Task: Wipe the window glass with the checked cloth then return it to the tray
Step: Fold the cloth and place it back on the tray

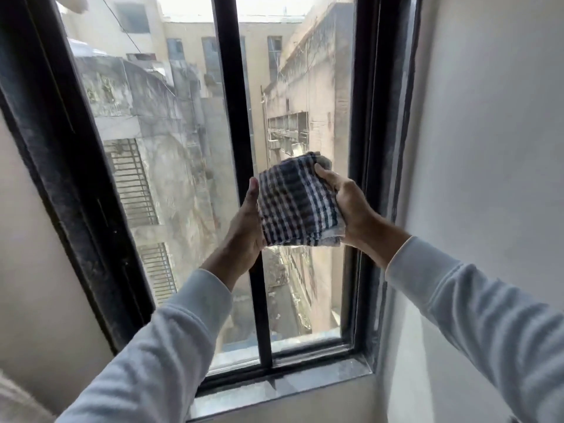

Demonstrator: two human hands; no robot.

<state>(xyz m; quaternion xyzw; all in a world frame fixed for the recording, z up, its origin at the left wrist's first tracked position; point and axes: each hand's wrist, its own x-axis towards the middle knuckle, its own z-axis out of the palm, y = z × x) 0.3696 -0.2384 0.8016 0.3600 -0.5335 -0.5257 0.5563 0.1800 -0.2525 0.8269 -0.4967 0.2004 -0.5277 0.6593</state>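
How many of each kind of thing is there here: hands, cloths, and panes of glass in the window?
Hands: 2, the left hand and the right hand, both holding the cloth
Checked cloths: 1, folded
Glass panes: 2, the left pane and the right pane, split by a black bar
Total: 5

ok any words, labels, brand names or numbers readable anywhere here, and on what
None: no readable text in this view.
The checked cloth, held in the left hand and right hand, shows only its pattern.
The window frame and the buildings outside show no legible sign.
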